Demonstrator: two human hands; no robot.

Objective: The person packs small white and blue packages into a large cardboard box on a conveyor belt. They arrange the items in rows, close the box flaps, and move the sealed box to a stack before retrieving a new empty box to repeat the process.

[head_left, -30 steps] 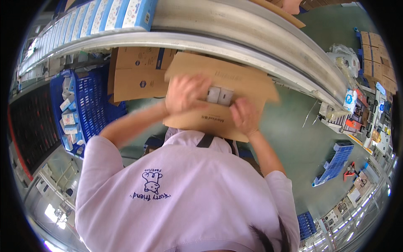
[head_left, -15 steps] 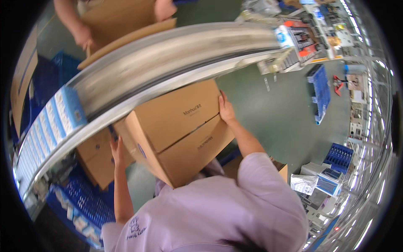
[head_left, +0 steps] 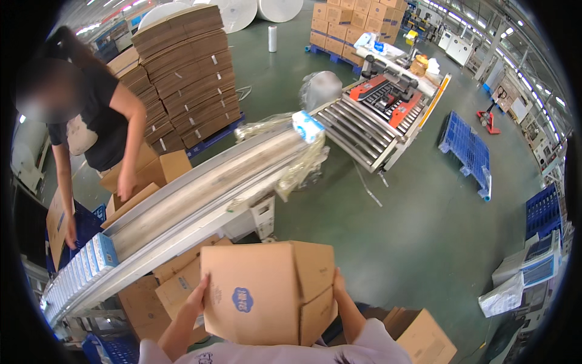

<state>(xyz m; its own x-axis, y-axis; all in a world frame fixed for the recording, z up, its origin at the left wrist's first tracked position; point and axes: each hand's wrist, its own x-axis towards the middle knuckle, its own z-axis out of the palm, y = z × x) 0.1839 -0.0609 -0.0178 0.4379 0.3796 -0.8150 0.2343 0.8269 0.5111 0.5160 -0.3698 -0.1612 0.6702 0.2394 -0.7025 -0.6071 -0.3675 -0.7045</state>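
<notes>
A brown cardboard box (head_left: 251,303) with a blue emblem is held up in front of my body between both palms. My left hand (head_left: 197,295) presses against its left side, with some fingers hidden behind it. My right hand (head_left: 339,284) grips the right side near the far corner. One face with a seam across it is turned to the right. Just beyond the box runs a conveyor belt (head_left: 200,185) with a metal edge. More brown cardboard (head_left: 144,306) lies beneath the conveyor, close to my left hand.
Blue-and-white packs (head_left: 91,255) line the conveyor's left end; one pack (head_left: 308,126) sits at its far end. Across it, a person (head_left: 115,115) handles an open box (head_left: 148,176). A roller table (head_left: 354,130), blue pallet (head_left: 467,151) and another carton (head_left: 424,337) stand to the right.
The box has turned in my hands, so its emblem side now shows. My view has lifted, bringing the roller table and stacked flat cardboard into sight.
</notes>
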